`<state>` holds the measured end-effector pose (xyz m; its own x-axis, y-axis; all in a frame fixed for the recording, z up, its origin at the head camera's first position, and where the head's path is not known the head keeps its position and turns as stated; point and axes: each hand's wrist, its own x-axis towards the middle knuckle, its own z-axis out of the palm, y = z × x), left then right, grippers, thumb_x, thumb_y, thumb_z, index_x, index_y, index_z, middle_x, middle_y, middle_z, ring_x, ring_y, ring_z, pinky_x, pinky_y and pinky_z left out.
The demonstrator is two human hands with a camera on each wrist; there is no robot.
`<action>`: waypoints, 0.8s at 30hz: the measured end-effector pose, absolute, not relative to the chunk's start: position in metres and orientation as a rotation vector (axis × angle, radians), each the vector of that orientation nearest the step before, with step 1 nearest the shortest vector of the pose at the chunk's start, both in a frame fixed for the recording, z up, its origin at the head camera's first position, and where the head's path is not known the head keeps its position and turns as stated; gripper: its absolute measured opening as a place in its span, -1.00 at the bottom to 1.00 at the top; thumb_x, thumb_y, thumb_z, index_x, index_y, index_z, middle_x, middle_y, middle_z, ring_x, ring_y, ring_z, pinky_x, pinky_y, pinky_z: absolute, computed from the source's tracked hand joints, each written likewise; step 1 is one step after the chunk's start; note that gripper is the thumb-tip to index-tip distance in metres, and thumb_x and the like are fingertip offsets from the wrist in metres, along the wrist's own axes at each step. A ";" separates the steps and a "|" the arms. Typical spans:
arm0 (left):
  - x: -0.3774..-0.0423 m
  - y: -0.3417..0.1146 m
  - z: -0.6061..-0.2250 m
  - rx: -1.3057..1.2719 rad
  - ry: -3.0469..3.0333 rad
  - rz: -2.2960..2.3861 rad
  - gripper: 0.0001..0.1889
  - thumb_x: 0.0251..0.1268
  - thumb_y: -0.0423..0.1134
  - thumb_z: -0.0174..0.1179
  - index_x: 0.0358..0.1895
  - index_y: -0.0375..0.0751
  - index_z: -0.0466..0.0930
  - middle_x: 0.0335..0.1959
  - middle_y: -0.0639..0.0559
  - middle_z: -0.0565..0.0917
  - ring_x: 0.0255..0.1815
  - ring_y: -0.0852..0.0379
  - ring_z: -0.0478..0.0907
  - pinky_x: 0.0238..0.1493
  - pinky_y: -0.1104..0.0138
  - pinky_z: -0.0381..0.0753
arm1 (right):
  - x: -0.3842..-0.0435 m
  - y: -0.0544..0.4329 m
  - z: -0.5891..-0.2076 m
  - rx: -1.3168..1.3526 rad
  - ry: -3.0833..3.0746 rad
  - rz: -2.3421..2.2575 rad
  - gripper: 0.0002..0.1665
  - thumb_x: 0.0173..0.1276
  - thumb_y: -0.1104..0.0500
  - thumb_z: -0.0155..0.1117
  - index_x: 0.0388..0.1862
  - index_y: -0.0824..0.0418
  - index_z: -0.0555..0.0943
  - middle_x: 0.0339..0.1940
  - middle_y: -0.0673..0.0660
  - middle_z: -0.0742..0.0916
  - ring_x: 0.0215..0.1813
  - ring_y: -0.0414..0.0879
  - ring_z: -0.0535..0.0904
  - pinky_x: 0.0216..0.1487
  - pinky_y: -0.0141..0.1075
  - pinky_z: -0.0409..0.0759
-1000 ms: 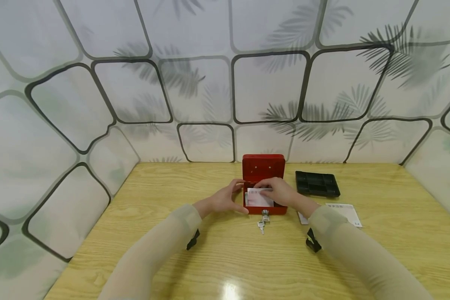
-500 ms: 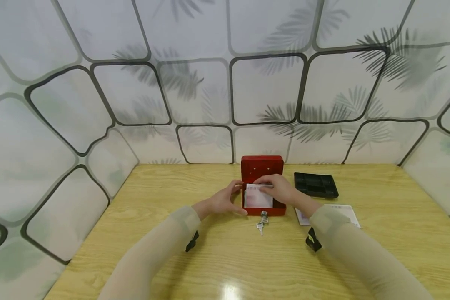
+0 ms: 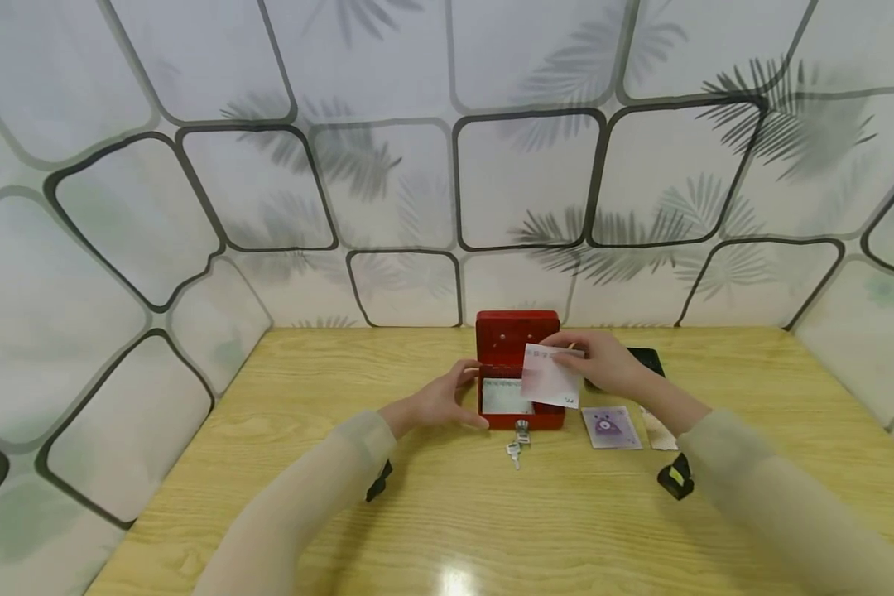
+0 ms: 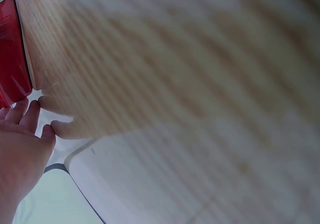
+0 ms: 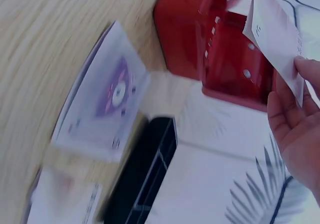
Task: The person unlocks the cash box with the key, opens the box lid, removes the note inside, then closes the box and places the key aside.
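Observation:
A red cash box (image 3: 557, 420) stands with its lid (image 3: 517, 335) raised; a pale stack of paper notes (image 3: 505, 397) lies inside at the left. Keys (image 3: 515, 453) hang from the lock at its front. My right hand (image 3: 603, 364) pinches a pinkish-white paper note (image 3: 547, 377) between thumb and fingers, above the box's right side. In the right wrist view this note (image 5: 275, 33) bends slightly before the raised lid. My left hand (image 3: 438, 403) rests at the box's left side, fingers spread; in the left wrist view, the fingertips reach the red wall (image 4: 12, 53).
Right of the box lies a stack of paper notes with a purple cartoon figure (image 3: 611, 428). Another pale note pile (image 3: 659, 430) is partly under my right arm. Behind my right hand is a black compartment tray (image 3: 646, 359). A patterned wall backs the wooden table (image 3: 387, 356).
My right hand has lifted the pinkish note out of the box and moved right with it. A pale stack beneath is now exposed. The left hand stays at the box's side.

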<state>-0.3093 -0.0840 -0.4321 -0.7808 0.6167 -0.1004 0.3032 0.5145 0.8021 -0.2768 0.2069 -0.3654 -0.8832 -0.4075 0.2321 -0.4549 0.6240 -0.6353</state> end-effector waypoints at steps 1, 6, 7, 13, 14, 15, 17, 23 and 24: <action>-0.309 -0.084 -0.432 0.762 2.386 1.158 -0.02 0.05 -0.16 0.50 0.45 -0.09 -0.01 0.50 -0.14 0.17 0.50 -0.01 0.08 0.47 0.13 -0.05 | -0.274 0.212 -0.364 0.733 -2.763 1.114 -0.71 0.44 0.27 0.20 0.11 0.22 0.64 0.06 0.20 0.68 0.03 0.10 0.59 -0.12 -0.07 0.60; -0.308 -0.085 -0.431 0.764 2.383 1.168 -0.03 0.05 -0.18 0.49 0.44 -0.09 0.00 0.49 -0.14 0.18 0.50 -0.02 0.08 0.47 0.11 -0.07 | -0.257 0.240 -0.360 0.720 -2.730 1.075 -0.71 0.42 0.29 0.22 0.09 0.31 0.63 0.06 0.29 0.67 0.11 0.22 0.57 -0.08 -0.03 0.61; -0.308 -0.084 -0.432 0.762 2.382 1.166 -0.03 0.05 -0.18 0.49 0.44 -0.08 0.00 0.49 -0.13 0.18 0.50 -0.01 0.08 0.47 0.12 -0.08 | -0.254 0.245 -0.359 0.713 -2.735 1.063 -0.71 0.42 0.28 0.21 0.08 0.33 0.63 0.05 0.30 0.67 0.11 0.22 0.57 -0.08 -0.07 0.61; -0.309 -0.084 -0.433 0.773 2.364 1.182 -0.03 0.05 -0.18 0.50 0.44 -0.06 0.00 0.50 -0.13 0.17 0.50 0.00 0.07 0.47 0.14 -0.09 | -0.236 0.287 -0.359 0.663 -2.798 1.051 -0.69 0.46 0.25 0.17 0.12 0.30 0.61 0.06 0.28 0.67 0.03 -0.01 0.59 -0.20 -0.33 0.59; -0.309 -0.084 -0.433 0.774 2.361 1.183 -0.03 0.05 -0.18 0.50 0.44 -0.06 0.00 0.50 -0.13 0.17 0.50 -0.01 0.06 0.47 0.14 -0.08 | -0.233 0.294 -0.359 0.666 -2.799 1.032 -0.69 0.46 0.26 0.17 0.12 0.29 0.61 0.06 0.27 0.67 0.03 -0.10 0.58 -0.20 -0.35 0.59; -0.309 -0.084 -0.433 0.775 2.359 1.184 -0.04 0.05 -0.18 0.49 0.44 -0.06 0.00 0.50 -0.13 0.17 0.50 -0.01 0.07 0.47 0.14 -0.08 | -0.231 0.302 -0.359 0.673 -2.792 1.006 -0.70 0.46 0.27 0.17 0.12 0.29 0.61 0.04 0.27 0.68 0.01 -0.19 0.57 -0.19 -0.36 0.58; -0.309 -0.085 -0.433 0.771 2.355 1.186 -0.04 0.05 -0.19 0.49 0.44 -0.06 0.00 0.50 -0.13 0.16 0.50 -0.01 0.06 0.47 0.14 -0.07 | -0.226 0.316 -0.360 0.671 -2.777 0.958 -0.71 0.44 0.29 0.19 0.09 0.31 0.62 0.02 0.29 0.69 -0.03 -0.37 0.53 -0.21 -0.38 0.58; -0.308 -0.085 -0.432 0.772 2.367 1.168 -0.03 0.06 -0.17 0.49 0.45 -0.06 -0.01 0.50 -0.11 0.16 0.51 0.01 0.05 0.47 0.14 -0.07 | -0.215 0.358 -0.365 0.607 -2.792 0.907 -0.71 0.41 0.30 0.22 0.07 0.36 0.62 -0.01 0.13 0.69 -0.10 -0.55 0.45 -0.32 -0.41 0.56; -0.308 -0.085 -0.432 0.771 2.370 1.165 -0.03 0.06 -0.17 0.49 0.45 -0.06 -0.02 0.50 -0.11 0.16 0.51 0.02 0.05 0.47 0.14 -0.07 | -0.214 0.364 -0.367 0.593 -2.797 0.905 -0.71 0.41 0.30 0.22 0.06 0.36 0.62 -0.03 -0.01 0.69 -0.12 -0.54 0.47 -0.34 -0.41 0.55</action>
<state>-0.3083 -0.0848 -0.4323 -0.7736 0.6259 -0.0990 0.3038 0.5034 0.8089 -0.2136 0.3644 -0.3666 -0.9122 -0.3238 0.2512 -0.4096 0.7411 -0.5320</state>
